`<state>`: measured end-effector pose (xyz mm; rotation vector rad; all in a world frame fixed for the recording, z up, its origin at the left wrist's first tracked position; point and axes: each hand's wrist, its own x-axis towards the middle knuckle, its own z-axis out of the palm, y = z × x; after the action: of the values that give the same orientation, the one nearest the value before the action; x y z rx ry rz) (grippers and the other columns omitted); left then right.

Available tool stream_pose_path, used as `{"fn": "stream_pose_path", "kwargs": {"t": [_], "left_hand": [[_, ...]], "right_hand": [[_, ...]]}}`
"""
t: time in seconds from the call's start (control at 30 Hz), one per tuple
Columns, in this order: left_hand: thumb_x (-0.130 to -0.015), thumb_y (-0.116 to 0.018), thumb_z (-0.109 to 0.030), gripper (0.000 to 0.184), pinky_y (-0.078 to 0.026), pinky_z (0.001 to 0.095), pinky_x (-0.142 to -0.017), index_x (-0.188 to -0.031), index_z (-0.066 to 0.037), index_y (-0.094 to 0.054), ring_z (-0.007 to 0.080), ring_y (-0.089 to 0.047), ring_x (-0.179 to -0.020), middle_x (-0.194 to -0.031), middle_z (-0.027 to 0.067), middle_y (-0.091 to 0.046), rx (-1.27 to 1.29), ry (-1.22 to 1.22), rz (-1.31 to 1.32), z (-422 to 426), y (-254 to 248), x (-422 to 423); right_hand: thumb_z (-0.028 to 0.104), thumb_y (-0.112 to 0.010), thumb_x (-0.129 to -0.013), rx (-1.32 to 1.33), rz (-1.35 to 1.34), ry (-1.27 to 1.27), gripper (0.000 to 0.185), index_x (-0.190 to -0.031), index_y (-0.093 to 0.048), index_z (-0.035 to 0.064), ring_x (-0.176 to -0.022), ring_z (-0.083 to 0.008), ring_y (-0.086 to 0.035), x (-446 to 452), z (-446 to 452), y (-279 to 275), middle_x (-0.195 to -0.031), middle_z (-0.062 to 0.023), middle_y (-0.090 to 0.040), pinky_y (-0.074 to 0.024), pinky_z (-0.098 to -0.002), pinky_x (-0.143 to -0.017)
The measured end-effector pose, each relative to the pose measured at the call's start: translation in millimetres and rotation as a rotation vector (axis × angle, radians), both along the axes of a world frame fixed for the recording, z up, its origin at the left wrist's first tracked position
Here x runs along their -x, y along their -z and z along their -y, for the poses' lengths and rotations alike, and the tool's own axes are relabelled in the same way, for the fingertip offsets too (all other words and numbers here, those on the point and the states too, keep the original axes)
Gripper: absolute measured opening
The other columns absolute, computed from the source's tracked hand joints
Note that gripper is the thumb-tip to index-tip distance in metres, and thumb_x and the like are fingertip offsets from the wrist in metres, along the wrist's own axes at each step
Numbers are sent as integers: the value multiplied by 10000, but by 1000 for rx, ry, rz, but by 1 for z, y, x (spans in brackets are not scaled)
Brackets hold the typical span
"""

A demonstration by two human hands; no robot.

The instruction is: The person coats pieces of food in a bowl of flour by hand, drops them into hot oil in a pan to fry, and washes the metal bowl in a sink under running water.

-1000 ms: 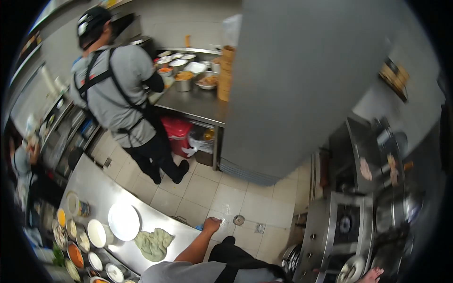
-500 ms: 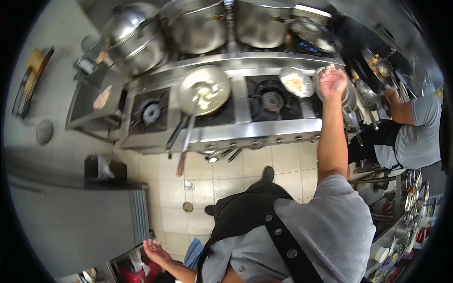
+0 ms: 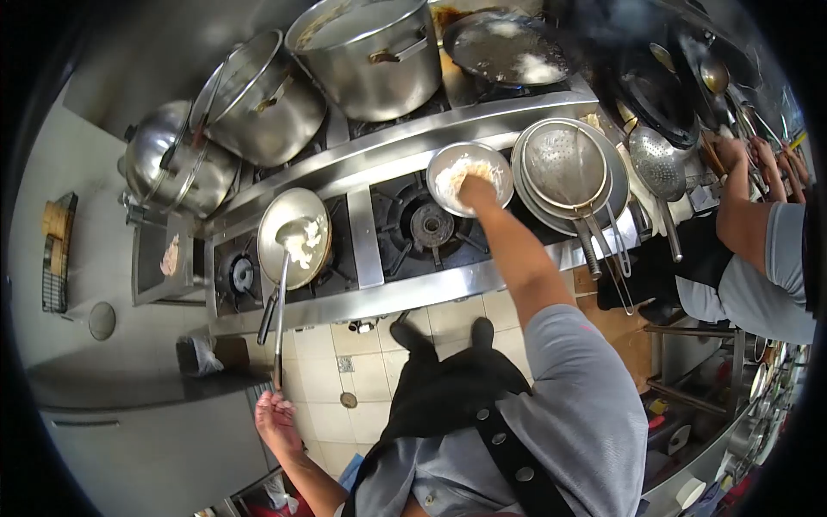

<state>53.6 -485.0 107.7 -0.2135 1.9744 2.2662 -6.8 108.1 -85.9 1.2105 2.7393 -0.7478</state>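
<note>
My right hand (image 3: 474, 193) reaches down into a metal bowl (image 3: 438, 164) of pale, flour-like crumbs; its fingertips are hidden there. On the front left burner sits a frying pan (image 3: 274, 213) with white pieces (image 3: 301, 246) in it. A long-handled ladle (image 3: 282, 302) rests in this pan, its handle sticking out past the stove's front edge. Close below the handle's end is my left hand (image 3: 276, 420), palm up with loosely bent fingers, holding nothing that I can see.
Nested strainers (image 3: 564, 164) stand right of the bowl, beside a perforated skimmer (image 3: 658, 164). Large pots (image 3: 366, 69) and a dark pan (image 3: 504, 52) of bubbling oil with pale food line the back. At the right, a co-worker's arm (image 3: 745, 198) reaches over the cooking area.
My right hand has gone from palm up beside the bowl down into it. My left hand has risen toward the ladle handle. The view has shifted, bringing the stove's right side closer.
</note>
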Motion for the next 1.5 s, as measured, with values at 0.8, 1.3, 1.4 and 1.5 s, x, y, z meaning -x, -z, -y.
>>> {"fn": "stream_pose_path", "kwargs": {"t": [0.8,1.3,1.4,1.5], "left_hand": [[-866,-532,-172,464,-471,257,-673,-1295,-66,-391,140,-567,-887,-1104,72,-556,109,1018,38,-491,175,158],[-823,-589,-124,201,-513,264,-573,-966,17,-572,163,-607,-673,-842,104,-620,44,843,377,-518,157,138],[-830,-583,-156,230,-511,268,-584,-979,19,-569,170,-611,-689,-841,106,-622,-1,779,391,-512,163,143],[-835,-570,-164,224,-508,253,-603,-968,16,-585,157,-616,-724,-865,97,-630,-1,741,399,-502,144,144]], "right_hand": [[136,-627,-672,-40,-606,122,180,-789,-525,43,-628,-265,-567,-16,-8,-37,-675,-134,-562,-441,-355,-587],[108,-634,-768,235,-691,42,202,-926,-601,-13,-629,-138,-582,-46,-4,-52,-744,-92,-627,-477,-281,-593],[86,-642,-774,586,-849,191,162,-901,-604,-7,-623,-95,-565,-43,-23,-36,-730,-57,-619,-468,-242,-569],[54,-654,-775,699,-1000,257,159,-914,-592,6,-629,-75,-560,-37,-58,-71,-756,-29,-617,-465,-210,-565]]}}
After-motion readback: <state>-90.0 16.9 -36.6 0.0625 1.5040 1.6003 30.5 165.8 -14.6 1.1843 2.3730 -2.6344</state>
